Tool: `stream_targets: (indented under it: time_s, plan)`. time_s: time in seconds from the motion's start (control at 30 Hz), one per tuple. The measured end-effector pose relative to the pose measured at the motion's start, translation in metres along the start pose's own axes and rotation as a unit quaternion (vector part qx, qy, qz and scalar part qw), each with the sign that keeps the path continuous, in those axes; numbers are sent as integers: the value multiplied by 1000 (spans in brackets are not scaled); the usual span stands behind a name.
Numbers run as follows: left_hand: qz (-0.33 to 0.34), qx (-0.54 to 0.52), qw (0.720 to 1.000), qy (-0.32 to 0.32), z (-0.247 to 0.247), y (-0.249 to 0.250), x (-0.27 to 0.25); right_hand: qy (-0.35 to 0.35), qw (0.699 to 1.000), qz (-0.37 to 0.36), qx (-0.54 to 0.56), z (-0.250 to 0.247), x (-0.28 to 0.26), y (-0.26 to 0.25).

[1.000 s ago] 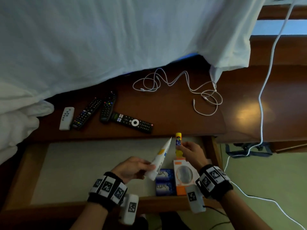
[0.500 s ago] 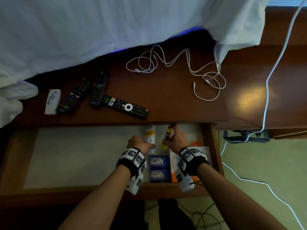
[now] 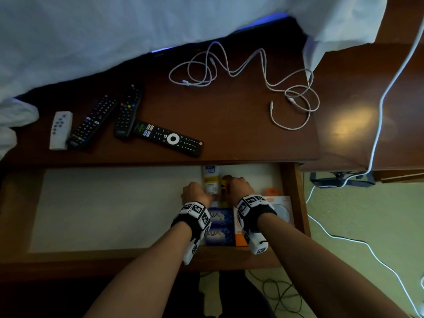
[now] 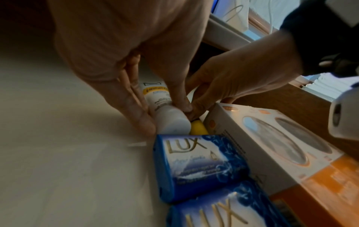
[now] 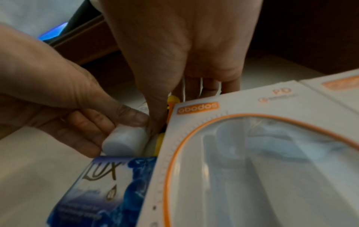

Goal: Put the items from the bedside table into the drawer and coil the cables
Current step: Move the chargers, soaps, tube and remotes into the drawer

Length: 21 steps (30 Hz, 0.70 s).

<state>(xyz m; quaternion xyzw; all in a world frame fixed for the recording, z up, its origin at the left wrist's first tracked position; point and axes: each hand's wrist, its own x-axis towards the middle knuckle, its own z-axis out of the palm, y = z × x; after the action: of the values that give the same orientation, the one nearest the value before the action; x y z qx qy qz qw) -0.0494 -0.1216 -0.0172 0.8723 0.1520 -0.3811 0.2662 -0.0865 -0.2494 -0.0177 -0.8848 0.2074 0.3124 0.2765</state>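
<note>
Your left hand (image 4: 108, 50) pinches the white tube (image 4: 165, 110) lying in the drawer (image 3: 296, 203), far of the soap bars (image 4: 194, 165); your right hand (image 5: 180, 46) pinches the yellow stick (image 4: 197, 129) just right of it.

The far end of the white tube (image 3: 210, 180) runs under the bench (image 3: 229, 125) edge, out of sight. The right hand (image 3: 238, 187) covers most of the yellow stick (image 4: 196, 129), so its grip there cannot be told. The lower soap bar (image 4: 213, 212) is cut off by the left wrist picture's bottom edge, and the tube's label print is too blurred to read.
</note>
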Motion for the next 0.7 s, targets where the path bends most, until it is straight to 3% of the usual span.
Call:
stream_targets:
  time_s: [0.7]
  plan:
    - [81,20,996,-32,-1,-10,0,14,999,-2,-44,-3,-11,-4]
